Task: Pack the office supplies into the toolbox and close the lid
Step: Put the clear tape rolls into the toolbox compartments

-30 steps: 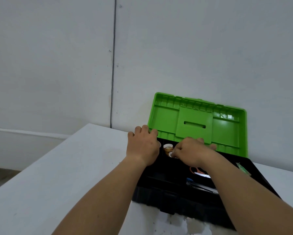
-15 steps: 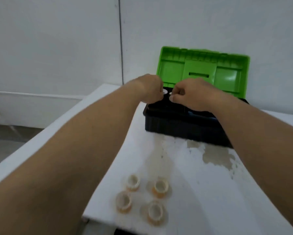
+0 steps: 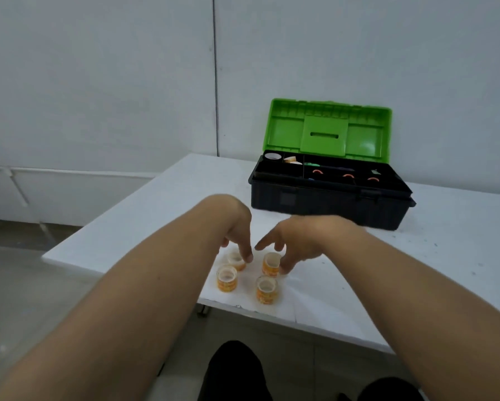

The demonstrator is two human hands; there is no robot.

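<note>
A black toolbox (image 3: 329,205) stands at the back right of the white table (image 3: 156,215), its green lid (image 3: 326,131) upright and open. Inside, tape rolls (image 3: 289,160) lie in the left compartments and orange-handled items (image 3: 348,176) lie to their right. Several small orange tape rolls stand near the table's front edge. My left hand (image 3: 237,227) is open, fingertips touching the far left roll (image 3: 234,258). My right hand (image 3: 297,237) is open too, with thumb and fingers either side of the far right roll (image 3: 271,266). The two near rolls (image 3: 227,279) (image 3: 267,289) stand untouched.
The table's front edge runs just below the rolls and its left edge slants towards the wall. A grey wall rises close behind the toolbox. My dark-clad knees (image 3: 234,371) show under the front edge, and the floor lies to the left.
Both hands have left the toolbox and come back and down to the tape rolls near the front edge. My view has tilted down, so the whole toolbox shows.
</note>
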